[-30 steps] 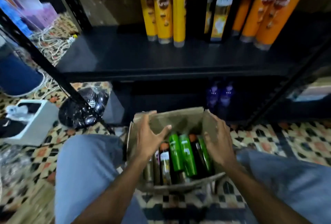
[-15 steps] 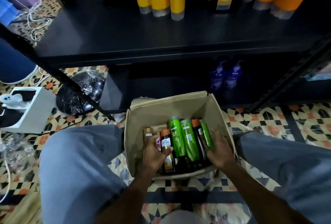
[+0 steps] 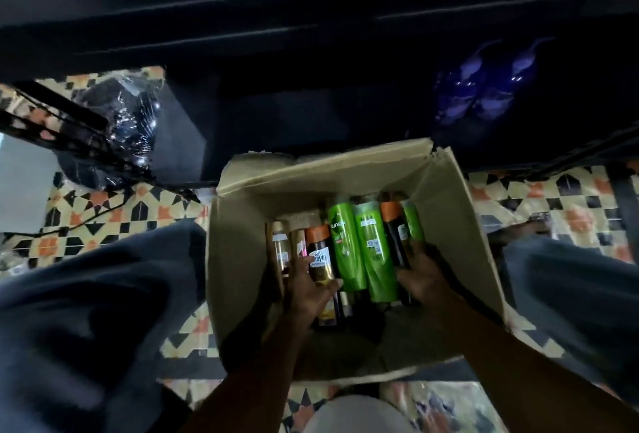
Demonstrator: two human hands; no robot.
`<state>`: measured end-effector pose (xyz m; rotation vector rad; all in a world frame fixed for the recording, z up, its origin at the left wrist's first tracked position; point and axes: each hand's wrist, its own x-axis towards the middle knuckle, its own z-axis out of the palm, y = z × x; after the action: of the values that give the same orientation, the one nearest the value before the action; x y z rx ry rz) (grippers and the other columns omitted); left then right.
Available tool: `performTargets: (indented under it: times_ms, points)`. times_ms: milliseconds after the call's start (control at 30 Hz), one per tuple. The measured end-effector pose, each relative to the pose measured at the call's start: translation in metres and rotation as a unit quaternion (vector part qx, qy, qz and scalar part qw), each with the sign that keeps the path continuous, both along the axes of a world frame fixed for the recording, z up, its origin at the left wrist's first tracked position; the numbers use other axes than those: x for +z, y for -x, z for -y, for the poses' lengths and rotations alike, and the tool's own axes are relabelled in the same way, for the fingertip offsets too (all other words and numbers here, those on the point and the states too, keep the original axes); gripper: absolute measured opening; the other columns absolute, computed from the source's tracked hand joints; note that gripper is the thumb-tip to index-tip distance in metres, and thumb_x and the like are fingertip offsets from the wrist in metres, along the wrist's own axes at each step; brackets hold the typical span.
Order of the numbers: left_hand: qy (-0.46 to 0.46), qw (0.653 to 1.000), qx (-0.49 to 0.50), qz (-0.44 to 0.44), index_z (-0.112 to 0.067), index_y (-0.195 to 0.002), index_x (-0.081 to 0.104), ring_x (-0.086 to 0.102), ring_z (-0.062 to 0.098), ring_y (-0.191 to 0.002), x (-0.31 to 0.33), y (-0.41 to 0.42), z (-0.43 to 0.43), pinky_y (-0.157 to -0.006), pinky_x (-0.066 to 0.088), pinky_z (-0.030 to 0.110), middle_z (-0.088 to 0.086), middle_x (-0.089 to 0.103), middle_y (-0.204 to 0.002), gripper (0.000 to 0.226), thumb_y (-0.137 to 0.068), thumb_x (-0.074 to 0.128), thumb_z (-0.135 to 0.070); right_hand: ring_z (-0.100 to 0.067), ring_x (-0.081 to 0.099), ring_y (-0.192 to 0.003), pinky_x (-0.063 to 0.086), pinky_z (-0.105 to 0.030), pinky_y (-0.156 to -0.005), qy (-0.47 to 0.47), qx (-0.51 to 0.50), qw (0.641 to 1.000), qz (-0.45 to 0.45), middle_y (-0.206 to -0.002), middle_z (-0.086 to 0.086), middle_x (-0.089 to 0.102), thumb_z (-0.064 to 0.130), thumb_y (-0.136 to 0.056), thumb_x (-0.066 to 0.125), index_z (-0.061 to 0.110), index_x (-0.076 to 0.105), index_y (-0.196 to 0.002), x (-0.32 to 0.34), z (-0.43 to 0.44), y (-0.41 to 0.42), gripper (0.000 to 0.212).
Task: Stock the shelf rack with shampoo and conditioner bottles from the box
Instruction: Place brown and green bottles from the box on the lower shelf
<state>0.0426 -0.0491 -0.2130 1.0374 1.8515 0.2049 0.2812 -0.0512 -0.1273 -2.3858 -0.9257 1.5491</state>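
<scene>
1. Since a moment ago our view has dropped lower, the yellow and orange bottles on the upper shelf have slid out of sight, and both hands sit deeper among the bottles in the cardboard box (image 3: 242, 259)
2. Our left hand (image 3: 311, 289) curls around the dark bottle with the orange cap (image 3: 321, 256), thumb across its front, fingers behind
3. Our right hand (image 3: 420, 275) presses against the dark bottle at the right end (image 3: 394, 235); we cannot tell whether it has closed on it
4. Two green bottles (image 3: 359, 242) lie between the hands, touching each other
5. Risk, as we judge it: the bottles are packed side by side, so lifting one could drag or tip its neighbours, and a one-handed hold on a smooth bottle may slip
6. Both forearms reach forward and down from the near edge, wrists bent into the box, which rests on the tiled floor (image 3: 103, 211) between our knees, just before the dark shelf rack (image 3: 311, 93)
</scene>
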Motion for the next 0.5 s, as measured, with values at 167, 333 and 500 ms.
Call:
performTargets:
  times_ms: [167,333,500]
  points:
    - [0.019,0.998,0.035,-0.054,-0.030,-0.127,0.038,0.063,0.025,-0.106,-0.006,-0.017,0.003,-0.093,0.054,0.043,0.005,0.061,-0.120,0.104,-0.039,0.088,-0.058,-0.034,0.058,-0.123,0.045,-0.038,-0.102,0.010,-0.041,0.999,-0.011,-0.134,-0.016,0.059,0.015,-0.083,0.080,0.010,0.040,-0.147,-0.025,-0.002,0.010,0.075]
    - [0.092,0.993,0.042,-0.066,-0.004,-0.130,0.050,0.064,0.030,-0.110,0.027,-0.045,-0.013,-0.092,0.053,0.037,0.011,0.062,-0.111,0.085,-0.062,0.098,-0.021,-0.031,0.056,-0.123,0.042,-0.031,-0.097,0.022,-0.015,0.999,0.045,-0.131,-0.015,0.060,0.024,-0.075,0.088,0.005,0.056,-0.136,-0.033,-0.005,0.009,0.071]
    - [0.108,0.993,0.048,-0.018,0.001,-0.124,0.053,0.053,0.018,-0.095,0.034,-0.053,-0.015,-0.069,0.038,0.016,0.007,0.055,-0.106,0.061,-0.072,0.083,0.012,-0.029,0.060,-0.121,0.047,-0.031,-0.097,0.054,-0.037,0.998,-0.002,-0.134,-0.010,0.062,0.029,-0.066,0.094,0.009,0.055,-0.138,-0.050,-0.001,0.003,0.085]
